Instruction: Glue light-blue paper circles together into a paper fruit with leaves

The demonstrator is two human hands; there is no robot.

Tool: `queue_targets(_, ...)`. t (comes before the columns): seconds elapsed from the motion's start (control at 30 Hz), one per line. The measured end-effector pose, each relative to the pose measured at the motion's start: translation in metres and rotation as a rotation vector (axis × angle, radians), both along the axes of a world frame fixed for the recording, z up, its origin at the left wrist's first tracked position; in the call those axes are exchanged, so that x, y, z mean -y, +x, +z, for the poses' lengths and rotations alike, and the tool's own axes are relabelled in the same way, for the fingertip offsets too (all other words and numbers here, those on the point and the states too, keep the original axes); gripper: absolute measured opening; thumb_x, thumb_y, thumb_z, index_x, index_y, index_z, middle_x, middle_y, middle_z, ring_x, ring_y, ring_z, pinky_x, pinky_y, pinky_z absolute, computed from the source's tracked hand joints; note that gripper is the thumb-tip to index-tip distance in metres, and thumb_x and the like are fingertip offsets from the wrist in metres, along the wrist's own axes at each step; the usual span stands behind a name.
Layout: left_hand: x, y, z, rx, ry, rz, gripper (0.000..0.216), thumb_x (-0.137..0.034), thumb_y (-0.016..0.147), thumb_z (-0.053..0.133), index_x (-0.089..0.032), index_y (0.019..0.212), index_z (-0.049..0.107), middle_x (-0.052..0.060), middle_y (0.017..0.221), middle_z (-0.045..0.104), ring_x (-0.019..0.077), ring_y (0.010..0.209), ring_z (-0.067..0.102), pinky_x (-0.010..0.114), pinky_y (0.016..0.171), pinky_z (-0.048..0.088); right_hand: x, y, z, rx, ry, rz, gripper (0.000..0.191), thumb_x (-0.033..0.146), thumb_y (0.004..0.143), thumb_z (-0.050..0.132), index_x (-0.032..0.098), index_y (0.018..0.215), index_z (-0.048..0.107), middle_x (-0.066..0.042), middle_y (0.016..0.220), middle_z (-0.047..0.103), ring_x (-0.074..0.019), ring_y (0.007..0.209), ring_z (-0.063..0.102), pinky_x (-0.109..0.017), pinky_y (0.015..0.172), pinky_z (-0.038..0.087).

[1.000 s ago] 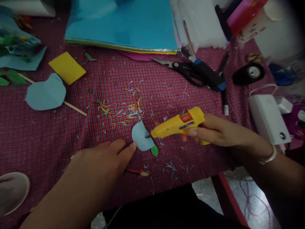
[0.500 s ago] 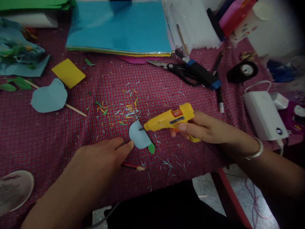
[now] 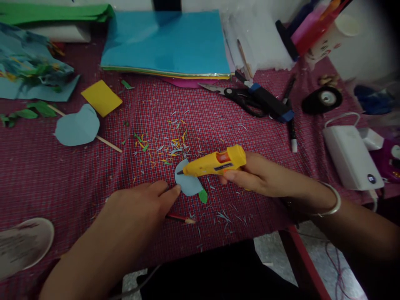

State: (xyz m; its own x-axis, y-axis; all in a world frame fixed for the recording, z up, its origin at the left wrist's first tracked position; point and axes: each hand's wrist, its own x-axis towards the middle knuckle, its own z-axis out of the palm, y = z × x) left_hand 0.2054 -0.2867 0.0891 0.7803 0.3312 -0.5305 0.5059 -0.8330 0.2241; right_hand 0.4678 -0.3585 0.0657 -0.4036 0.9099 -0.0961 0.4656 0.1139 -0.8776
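Note:
My right hand [image 3: 259, 177] is closed round a yellow glue gun [image 3: 214, 162], whose nozzle points left and rests over the top left of a small light blue paper petal [image 3: 189, 185]. A tiny green leaf [image 3: 203, 196] pokes out at the petal's lower right. My left hand [image 3: 140, 208] lies on the red checked cloth with a fingertip pressed on the petal's left edge, pinning it down. A short red pencil [image 3: 181, 218] lies just under that hand.
A larger blue paper shape on a stick [image 3: 78, 127] and a yellow card [image 3: 101, 98] lie at the left. Coloured paper sheets [image 3: 165, 43] are stacked at the back. Black scissors [image 3: 237, 93], markers, a tape roll [image 3: 321, 100] and a white power bank [image 3: 351, 152] sit to the right. Paper clippings litter the cloth.
The glue gun has slid left, so its nozzle has gone from the petal's right edge to over its upper left. My left hand keeps pinning the petal.

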Motion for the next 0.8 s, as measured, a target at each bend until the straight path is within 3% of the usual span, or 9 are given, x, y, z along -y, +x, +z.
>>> queue_targets(0.27, -0.001, 0.000, -0.003, 0.033, 0.013, -0.015, 0.057, 0.000, 0.076, 0.035, -0.025, 0.120, 0.059, 0.006, 0.104, 0.069, 0.0244, 0.079, 0.070, 0.037, 0.060, 0.055, 0.013, 0.021, 0.008, 0.019, -0.145, 0.127, 0.031, 0.039, 0.099, 0.043, 0.016, 0.084, 0.058, 0.000, 0.071, 0.056, -0.0090, 0.061, 0.048, -0.020, 0.054, 0.042)
queue_targets(0.5, -0.001, -0.003, -0.004, 0.076, 0.017, -0.007, 0.056, -0.001, 0.077, 0.034, -0.025, 0.121, 0.059, 0.007, 0.104, 0.069, 0.0246, 0.075, 0.070, 0.040, 0.059, 0.056, 0.012, 0.029, 0.005, -0.065, -0.279, -0.005, 0.042, 0.046, 0.099, 0.040, 0.013, 0.087, 0.062, 0.003, 0.061, 0.051, -0.0052, 0.046, 0.047, -0.015, 0.040, 0.038)
queue_targets(0.6, -0.001, -0.001, -0.004, 0.054, 0.003, 0.005, 0.054, -0.002, 0.079, 0.035, -0.025, 0.121, 0.059, 0.008, 0.106, 0.069, 0.0251, 0.078, 0.070, 0.041, 0.062, 0.057, 0.009, 0.021, 0.002, -0.037, -0.153, -0.044, 0.039, 0.045, 0.099, 0.041, 0.014, 0.087, 0.062, 0.002, 0.064, 0.053, -0.0063, 0.049, 0.047, -0.017, 0.042, 0.037)
queue_targets(0.7, -0.002, 0.002, -0.004, 0.034, -0.013, 0.005, 0.055, -0.001, 0.079, 0.035, -0.025, 0.122, 0.059, 0.007, 0.106, 0.069, 0.0257, 0.081, 0.070, 0.042, 0.064, 0.058, 0.005, 0.006, 0.006, 0.080, 0.013, -0.002, 0.031, 0.041, 0.098, 0.045, 0.016, 0.090, 0.061, -0.002, 0.075, 0.060, -0.0112, 0.062, 0.054, -0.022, 0.056, 0.044)
queue_targets(0.8, -0.002, 0.002, -0.003, 0.015, -0.017, 0.001, 0.058, 0.000, 0.077, 0.034, -0.025, 0.123, 0.058, 0.007, 0.105, 0.070, 0.0260, 0.081, 0.070, 0.041, 0.062, 0.058, 0.002, -0.006, 0.014, 0.206, 0.068, -0.019, 0.026, 0.039, 0.096, 0.047, 0.017, 0.104, 0.059, -0.005, 0.091, 0.065, -0.0158, 0.074, 0.059, -0.028, 0.067, 0.047)
